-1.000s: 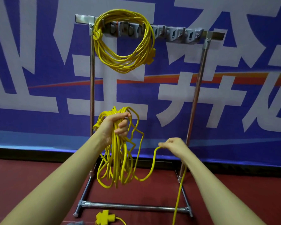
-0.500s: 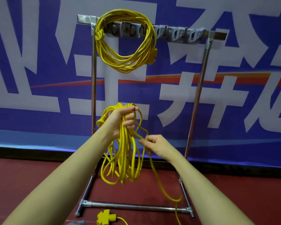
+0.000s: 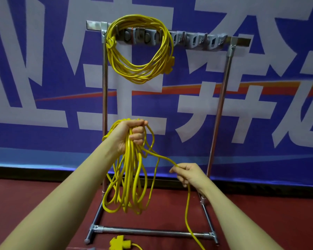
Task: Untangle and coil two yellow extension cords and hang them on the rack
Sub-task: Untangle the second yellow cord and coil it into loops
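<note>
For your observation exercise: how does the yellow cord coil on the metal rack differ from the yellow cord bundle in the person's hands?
The hung yellow cord coil forms a round loop on the metal rack; the held yellow cord bundle droops in long uneven loops. The hung coil is untouched; the left hand grips the bundle, the right hand its trailing strand. Both are yellow.

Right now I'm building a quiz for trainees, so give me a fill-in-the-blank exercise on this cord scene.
1. The coiled cord hangs on the rack's ____ side.
2. The bundle of loops is held in the ____ hand.
3. The right hand pinches a single ____.
4. The yellow socket lies on the ____.

Missing words: left; left; strand; floor
</note>
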Demonstrator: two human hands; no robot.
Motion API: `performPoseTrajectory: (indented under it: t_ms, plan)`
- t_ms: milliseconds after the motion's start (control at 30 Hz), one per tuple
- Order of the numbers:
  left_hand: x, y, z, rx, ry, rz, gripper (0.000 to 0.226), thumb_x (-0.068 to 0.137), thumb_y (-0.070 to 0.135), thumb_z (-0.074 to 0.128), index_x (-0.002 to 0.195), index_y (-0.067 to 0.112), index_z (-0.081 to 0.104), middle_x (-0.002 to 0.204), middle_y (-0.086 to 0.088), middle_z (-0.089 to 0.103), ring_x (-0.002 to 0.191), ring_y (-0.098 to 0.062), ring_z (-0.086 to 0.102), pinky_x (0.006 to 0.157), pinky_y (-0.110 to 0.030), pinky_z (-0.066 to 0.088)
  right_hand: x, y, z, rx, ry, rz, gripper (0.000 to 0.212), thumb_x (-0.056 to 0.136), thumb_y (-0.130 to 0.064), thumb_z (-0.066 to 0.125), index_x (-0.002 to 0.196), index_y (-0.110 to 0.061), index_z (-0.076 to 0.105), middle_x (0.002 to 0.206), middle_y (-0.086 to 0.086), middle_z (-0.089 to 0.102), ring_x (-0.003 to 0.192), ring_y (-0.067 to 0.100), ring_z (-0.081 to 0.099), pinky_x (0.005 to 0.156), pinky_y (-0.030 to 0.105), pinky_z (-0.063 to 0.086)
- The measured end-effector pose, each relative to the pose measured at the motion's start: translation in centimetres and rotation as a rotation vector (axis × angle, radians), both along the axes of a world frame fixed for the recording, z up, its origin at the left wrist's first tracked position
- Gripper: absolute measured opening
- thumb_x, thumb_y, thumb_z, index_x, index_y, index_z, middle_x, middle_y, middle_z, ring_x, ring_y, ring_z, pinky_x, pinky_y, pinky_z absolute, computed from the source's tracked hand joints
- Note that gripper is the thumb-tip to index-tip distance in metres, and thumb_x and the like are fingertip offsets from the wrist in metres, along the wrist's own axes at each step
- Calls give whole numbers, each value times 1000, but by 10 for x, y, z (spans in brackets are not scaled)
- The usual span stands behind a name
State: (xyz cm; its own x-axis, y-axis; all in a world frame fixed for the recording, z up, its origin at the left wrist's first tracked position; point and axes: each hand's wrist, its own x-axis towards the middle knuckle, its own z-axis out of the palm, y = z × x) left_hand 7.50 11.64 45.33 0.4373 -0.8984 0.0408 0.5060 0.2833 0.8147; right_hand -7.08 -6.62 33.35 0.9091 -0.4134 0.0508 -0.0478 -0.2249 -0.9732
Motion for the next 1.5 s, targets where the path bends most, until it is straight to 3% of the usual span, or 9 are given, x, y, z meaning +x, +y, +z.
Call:
performPoseTrajectory:
  t_ms: [133,333,500,667,800,1000,1233,1367,1500]
  plan:
    - [-3,0,-1,60,2,5,22,92,13,38,79,4,53,39,5,33,25,-4,30,30,-13,29,1,-9,3,36,-155,-148,11,87,-19,66,87,-11,74,52,-6,33,51,11,24,45,18,21]
    - [4,8,1,-19,29,35,14,85,15,44,77,6,53,39,6,32,26,-3,29,30,-13,28,-3,-12,0,252,-167,62,20,85,-21,64,83,-3,71,62,-1,54,58,6,44,55,15,32]
    - [3,5,0,6,-20,45,24,95,15,37,79,7,53,40,7,33,27,-3,30,30,-14,29,-1,-4,5,-253,100,201,10,87,-11,64,82,-10,72,82,0,69,77,1,60,74,9,43]
    - [-5,0,3,-53,11,32,23,93,15,39,77,7,54,38,7,33,26,-3,30,30,-13,27,7,14,2,-382,265,212,27,85,-36,67,73,-13,73,54,1,50,45,7,40,47,20,30]
    - [0,3,12,-155,49,-24,20,82,15,48,68,6,60,37,7,33,24,-3,30,28,-14,26,7,20,-21,-241,350,117,60,88,-62,47,58,-14,67,46,0,42,44,11,37,50,22,34]
    - [7,2,1,-144,-49,-116,13,71,15,71,74,6,62,39,6,37,25,-3,33,30,-14,30,3,3,-41,100,183,77,28,97,-7,45,83,-5,69,58,-2,49,55,6,42,53,16,31]
    - [14,8,-4,-226,-72,-238,16,71,16,76,76,7,64,40,7,42,27,-3,38,32,-15,29,-3,5,-49,-196,511,65,65,88,-63,45,50,-13,62,38,-5,35,37,9,36,47,20,35]
    - [16,7,-4,-245,-71,-247,14,75,15,73,78,6,63,41,6,43,28,-3,40,32,-15,31,8,5,-57,124,365,32,52,103,-30,34,67,-7,63,46,-8,30,41,6,24,43,18,22]
    - [17,8,-4,-238,-71,-239,14,73,15,74,77,6,63,41,6,43,27,-4,40,31,-15,33,6,-2,-63,148,268,-21,37,101,-13,38,75,-5,63,56,-4,40,49,6,32,47,17,27]
